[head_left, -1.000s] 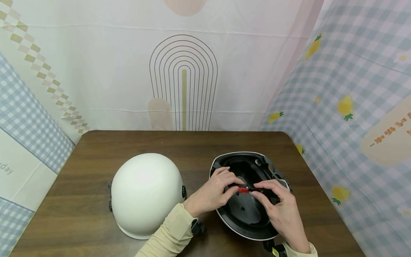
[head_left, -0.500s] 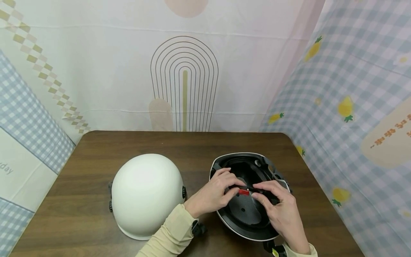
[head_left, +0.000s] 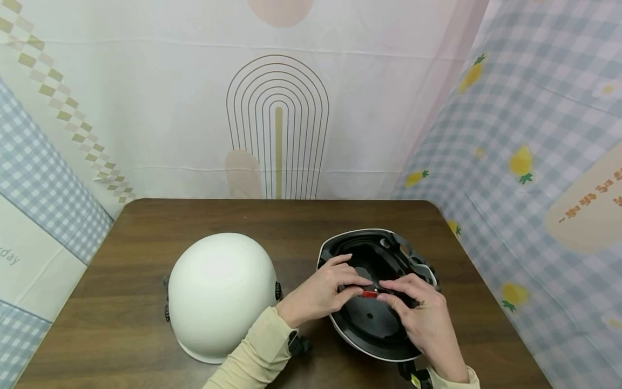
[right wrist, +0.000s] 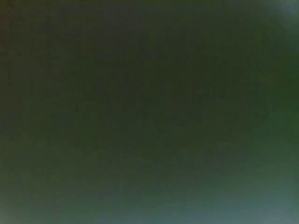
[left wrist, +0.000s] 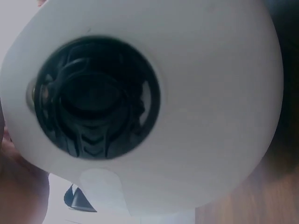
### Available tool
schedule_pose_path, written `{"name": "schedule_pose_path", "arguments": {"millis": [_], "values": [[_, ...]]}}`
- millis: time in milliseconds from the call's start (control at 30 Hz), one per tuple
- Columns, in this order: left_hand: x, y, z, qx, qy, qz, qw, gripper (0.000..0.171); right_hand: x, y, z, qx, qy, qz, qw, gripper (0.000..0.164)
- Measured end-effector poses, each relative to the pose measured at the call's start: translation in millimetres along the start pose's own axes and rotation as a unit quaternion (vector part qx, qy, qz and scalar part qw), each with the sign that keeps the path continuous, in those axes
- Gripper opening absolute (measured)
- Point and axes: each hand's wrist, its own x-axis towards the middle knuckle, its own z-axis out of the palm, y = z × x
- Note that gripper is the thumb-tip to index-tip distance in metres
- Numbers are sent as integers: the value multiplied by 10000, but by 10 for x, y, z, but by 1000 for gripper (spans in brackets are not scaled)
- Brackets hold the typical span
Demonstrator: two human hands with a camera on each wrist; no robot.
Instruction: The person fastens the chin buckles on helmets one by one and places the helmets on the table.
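A helmet (head_left: 369,346) with a white rim lies upside down on the right side of the table, its black inside facing up. Over its opening, a chin strap buckle with a red part (head_left: 369,294) sits between both hands. My left hand (head_left: 323,289) pinches the buckle's left side between thumb and fingers. From the right, my right hand (head_left: 423,308) pinches the black strap end at the buckle. The fingers hide much of the join. The left wrist view is filled by a white helmet shell (left wrist: 219,107) with a round black side fitting (left wrist: 96,100).
A second white helmet (head_left: 221,294) stands dome-up on the left, close to my left forearm. The brown wooden table (head_left: 282,216) ends at a patterned cloth (head_left: 194,108) behind. The right wrist view is dark and blurred.
The upturned helmet has tipped slightly, and the buckle has shifted a little lower in the head view. Both hands keep their pinch, with the right fingers slightly further left.
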Motion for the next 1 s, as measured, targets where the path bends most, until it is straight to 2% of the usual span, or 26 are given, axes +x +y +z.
{"name": "schedule_pose_path", "arguments": {"millis": [400,700,867,1000], "values": [[25,22,-47,70,-56,-86,9999,19,19,-1,12,48,-148,-186,9997,36],[31,24,-34,247,-30,11,9997,21,40,-47,37,-205,133,-590,9980,40],[32,33,-16,40,24,-44,10000,20,48,-61,52,-183,158,-654,9976,40],[28,50,-12,-229,84,-221,9995,20,51,-79,66,-126,169,-590,9980,41]]}}
